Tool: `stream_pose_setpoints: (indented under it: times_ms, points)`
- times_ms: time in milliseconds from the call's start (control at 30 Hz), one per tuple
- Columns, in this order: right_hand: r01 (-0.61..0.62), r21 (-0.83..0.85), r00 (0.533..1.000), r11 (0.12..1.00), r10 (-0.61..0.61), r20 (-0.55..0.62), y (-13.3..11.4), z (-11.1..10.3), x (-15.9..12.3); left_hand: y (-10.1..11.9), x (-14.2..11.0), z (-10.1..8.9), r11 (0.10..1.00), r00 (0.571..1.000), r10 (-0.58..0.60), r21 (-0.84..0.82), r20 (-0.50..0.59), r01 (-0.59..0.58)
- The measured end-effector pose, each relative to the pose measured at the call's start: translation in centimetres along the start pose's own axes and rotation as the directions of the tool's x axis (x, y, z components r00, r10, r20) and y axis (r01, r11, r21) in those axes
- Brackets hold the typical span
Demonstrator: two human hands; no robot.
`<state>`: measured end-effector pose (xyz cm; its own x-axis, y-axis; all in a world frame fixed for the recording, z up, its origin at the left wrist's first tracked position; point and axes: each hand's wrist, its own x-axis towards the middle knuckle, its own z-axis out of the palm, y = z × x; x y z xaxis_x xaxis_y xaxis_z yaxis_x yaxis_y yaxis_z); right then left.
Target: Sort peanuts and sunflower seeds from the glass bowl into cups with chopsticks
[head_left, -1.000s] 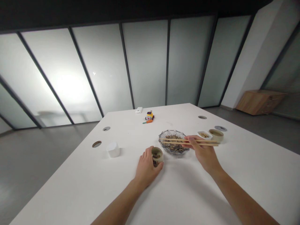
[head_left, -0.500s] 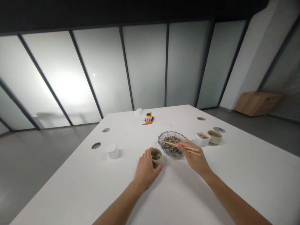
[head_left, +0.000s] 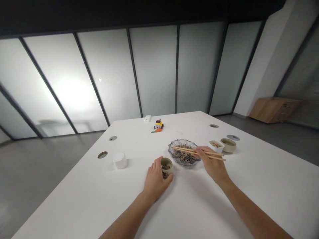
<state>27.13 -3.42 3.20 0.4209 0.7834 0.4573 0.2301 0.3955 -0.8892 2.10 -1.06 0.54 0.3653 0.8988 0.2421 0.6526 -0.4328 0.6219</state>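
My left hand point(head_left: 157, 177) is wrapped round a small beige cup point(head_left: 170, 171), which stands upright on the white table and has a few sunflower seeds point(head_left: 165, 167) inside. To its right sits a clear scalloped glass bowl point(head_left: 171, 156) filled with striped sunflower seeds point(head_left: 186, 154). My right hand point(head_left: 211, 163) grips a pair of wooden chopsticks point(head_left: 211, 155), fingers closed on them. Their tips reach over the left part of the glass bowl. I cannot make out any seed between the tips.
Right of the bowl stand a white dish point(head_left: 217, 150) of light nuts and a beige bowl point(head_left: 229, 148). A white container point(head_left: 120, 160) is at the left. Farther back lie a yellow toy vehicle point(head_left: 159, 124), an orange-and-green toy point(head_left: 157, 131) and a white box point(head_left: 147, 118). Holes pierce the tabletop.
My right hand has shifted right with the chopsticks, whose tips now sit slightly higher over the bowl and whose back ends have spread apart. My left hand stays on the cup.
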Motion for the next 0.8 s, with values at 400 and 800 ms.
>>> stream_pose_setpoints:
  times_ms: [400,800]
  points:
    - [-0.214,0.265,0.968,0.94,0.168,0.184,-1.5,-0.7,0.4,0.3,-0.1,-0.2,1.0,1.0,-0.003,-0.021,-0.007,0.003]
    - [0.22,-0.314,0.971,0.924,-0.239,-0.025,-0.1,-1.0,0.4,0.0,-0.1,0.0,1.0,1.0,0.005,-0.018,-0.004,-0.005]
